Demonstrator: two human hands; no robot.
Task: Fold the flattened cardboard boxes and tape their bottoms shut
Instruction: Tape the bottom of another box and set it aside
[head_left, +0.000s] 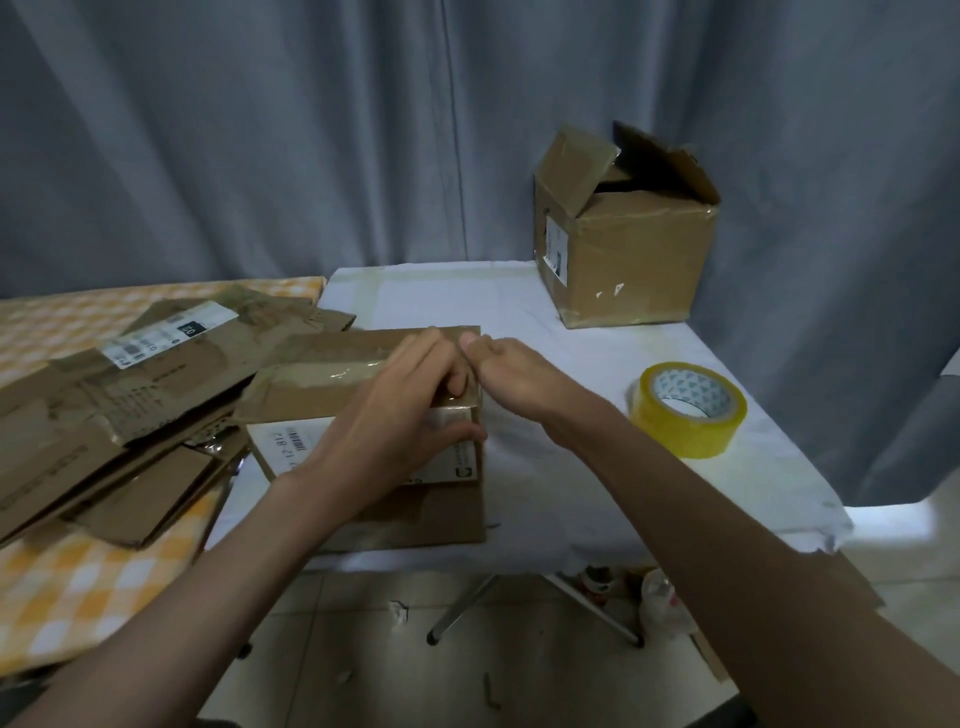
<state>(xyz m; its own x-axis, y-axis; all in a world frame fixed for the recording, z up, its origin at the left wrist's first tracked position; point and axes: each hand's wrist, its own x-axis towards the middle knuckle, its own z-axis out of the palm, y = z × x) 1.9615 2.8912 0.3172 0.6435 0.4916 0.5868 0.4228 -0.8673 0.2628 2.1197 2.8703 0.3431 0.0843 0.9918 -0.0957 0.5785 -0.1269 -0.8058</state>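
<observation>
— From the head view, what is being worked on?

— A small cardboard box (363, 415), partly folded, at the near middle of the white-covered surface (571, 493). It is worn brown card with glossy clear tape across its top flaps and a white printed label with a barcode on the side facing the camera. A flat piece of card lies under it, toward the near edge.

— And the hands?

— The left hand (410, 410) grips the box's right end, its fingers (441, 364) curled over the top flap and the thumb pressed on the label side. The right hand (514, 369) sits just beside it at the top right corner, fingers bent inward; whether they pinch the flap or tape, I cannot tell.

— What else lies about?

— A pile of flattened boxes (130, 405) to the left on a yellow checked cloth (78, 582), touching the small box. A roll of yellowish tape (688, 410) lies on the right, apart from the hands. At the far right corner stands a finished box (623, 244), its top flaps open, before a grey curtain (260, 130).
</observation>
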